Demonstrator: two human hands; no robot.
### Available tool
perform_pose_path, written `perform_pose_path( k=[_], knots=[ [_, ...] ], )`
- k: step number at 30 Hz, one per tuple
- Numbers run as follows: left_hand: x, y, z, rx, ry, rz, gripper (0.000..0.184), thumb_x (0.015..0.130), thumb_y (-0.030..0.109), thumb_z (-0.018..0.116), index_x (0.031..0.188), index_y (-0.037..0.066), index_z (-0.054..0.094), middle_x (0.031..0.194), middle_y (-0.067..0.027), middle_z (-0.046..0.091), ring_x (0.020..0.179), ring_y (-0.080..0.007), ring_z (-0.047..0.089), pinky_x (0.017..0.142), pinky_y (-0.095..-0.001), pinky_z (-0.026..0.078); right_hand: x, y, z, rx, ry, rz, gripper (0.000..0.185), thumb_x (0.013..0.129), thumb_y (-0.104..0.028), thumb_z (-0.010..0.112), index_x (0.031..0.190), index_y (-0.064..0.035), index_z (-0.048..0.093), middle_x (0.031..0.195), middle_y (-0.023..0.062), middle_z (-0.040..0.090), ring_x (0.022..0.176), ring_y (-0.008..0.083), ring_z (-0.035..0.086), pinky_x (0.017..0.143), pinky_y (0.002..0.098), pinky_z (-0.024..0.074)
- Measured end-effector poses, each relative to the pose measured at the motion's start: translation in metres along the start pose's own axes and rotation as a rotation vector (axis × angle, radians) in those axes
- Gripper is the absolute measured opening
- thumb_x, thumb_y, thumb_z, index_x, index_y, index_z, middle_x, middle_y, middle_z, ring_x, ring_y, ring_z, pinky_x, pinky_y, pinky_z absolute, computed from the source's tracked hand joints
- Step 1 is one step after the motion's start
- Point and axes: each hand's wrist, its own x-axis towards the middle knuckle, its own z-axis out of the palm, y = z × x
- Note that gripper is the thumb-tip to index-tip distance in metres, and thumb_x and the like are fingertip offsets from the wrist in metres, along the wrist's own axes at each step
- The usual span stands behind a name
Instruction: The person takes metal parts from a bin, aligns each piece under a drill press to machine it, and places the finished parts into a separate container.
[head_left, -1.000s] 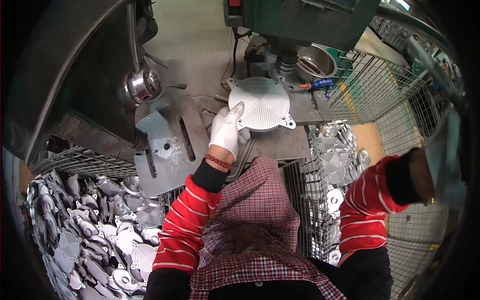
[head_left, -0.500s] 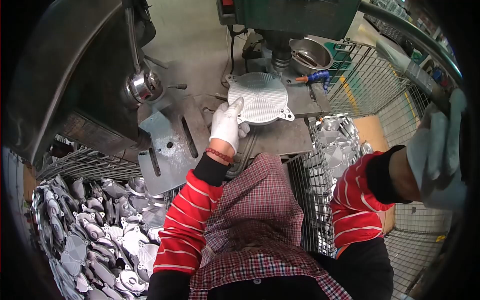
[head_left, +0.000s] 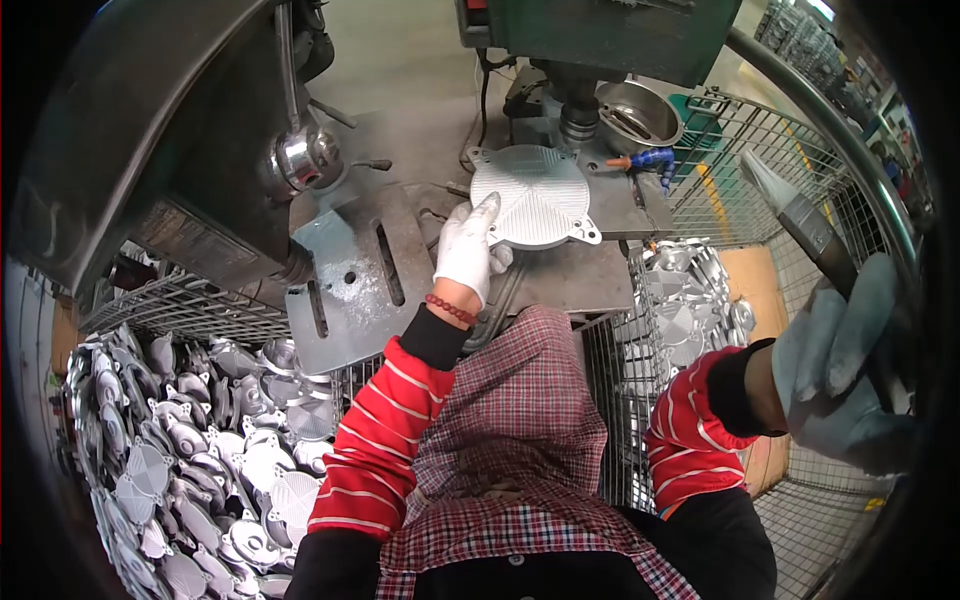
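Gripped at its left edge by my gloved left hand (head_left: 468,245) is a round ribbed metal cover (head_left: 535,195) with small drilled ears. My thumb lies on its upper face, and the fingers are partly hidden beneath. The cover sits over the drill press table (head_left: 580,280), just in front of the spindle (head_left: 578,120). Out at the right, my gloved right hand (head_left: 845,370) is closed around a flat brush (head_left: 805,220), its pale bristles pointing up and left. The glove hides most of the brush's handle.
A wire cage at left holds many metal covers (head_left: 265,465); more covers (head_left: 685,300) lie in the right cage (head_left: 840,490) beside cardboard (head_left: 755,290). Behind the table are a metal bowl (head_left: 640,110) and a blue coolant nozzle (head_left: 650,160). A lever handle (head_left: 300,160) juts out at left.
My right hand has come slightly down and left, and the brush's bristles now stand out clearly. The view has shifted a little; my left hand still grips the cover in the same spot.
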Motion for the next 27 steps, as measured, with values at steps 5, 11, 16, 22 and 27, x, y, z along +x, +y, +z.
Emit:
perform_pose_path(
  k=[5, 11, 16, 22, 27],
  knots=[
    [-0.004, 0.002, 0.004, 0.005, 0.006, 0.002, 0.027, 0.091, 0.027, 0.059, 0.102, 0.004, 0.049, 0.078, -0.0069, 0.06, 0.04, -0.011, 0.049, 0.033, -0.021, 0.036, -0.005, 0.0, -0.004, 0.058, -0.073, 0.155, 0.045, 0.083, -0.035, 0.07, 0.113, -0.0041, 0.054, 0.086, 0.0096, 0.046, 0.064, 0.0145, 0.05, 0.049, 0.0203, 0.0465],
    [-0.004, -0.001, 0.003, -0.022, 0.027, -0.054, 0.029, 0.091, 0.029, 0.058, 0.104, 0.004, 0.05, 0.077, -0.0068, 0.06, 0.042, -0.0124, 0.052, 0.033, -0.0206, 0.037, -0.012, 0.003, -0.008, 0.055, -0.041, 0.002, 0.036, 0.082, -0.03, 0.071, 0.105, -0.0049, 0.06, 0.083, 0.0084, 0.054, 0.057, 0.0153, 0.051, 0.051, 0.024, 0.0501],
    [-0.003, 0.005, 0.007, -0.044, 0.018, -0.107, 0.03, 0.091, 0.03, 0.057, 0.103, 0.004, 0.05, 0.074, -0.0074, 0.06, 0.041, -0.0131, 0.052, 0.034, -0.021, 0.037, 0.003, -0.019, -0.013, -0.036, -0.13, 0.158, 0.03, 0.084, -0.021, 0.066, 0.104, -0.0011, 0.056, 0.078, 0.0099, 0.057, 0.058, 0.0181, 0.053, 0.051, 0.0256, 0.0482],
    [0.0, 0.001, 0.001, 0.03, -0.019, -0.052, 0.029, 0.091, 0.03, 0.057, 0.101, 0.004, 0.051, 0.075, -0.0087, 0.062, 0.04, -0.0125, 0.052, 0.032, -0.0214, 0.035, 0.014, -0.024, -0.013, -0.215, -0.167, 0.223, 0.02, 0.091, -0.011, 0.054, 0.102, 0.0042, 0.049, 0.071, 0.0107, 0.053, 0.055, 0.0204, 0.055, 0.046, 0.0289, 0.0463],
    [0.001, 0.007, 0.004, -0.016, -0.002, -0.079, 0.028, 0.091, 0.029, 0.057, 0.102, 0.004, 0.051, 0.075, -0.0085, 0.062, 0.04, -0.0133, 0.052, 0.032, -0.0215, 0.035, 0.09, -0.02, -0.037, -0.729, -0.797, -0.505, 0.044, 0.103, -0.027, 0.028, 0.139, -0.0031, 0.031, 0.142, 0.0243, 0.03, 0.069, 0.0174, 0.063, 0.038, 0.0156, 0.0515]
  ],
)
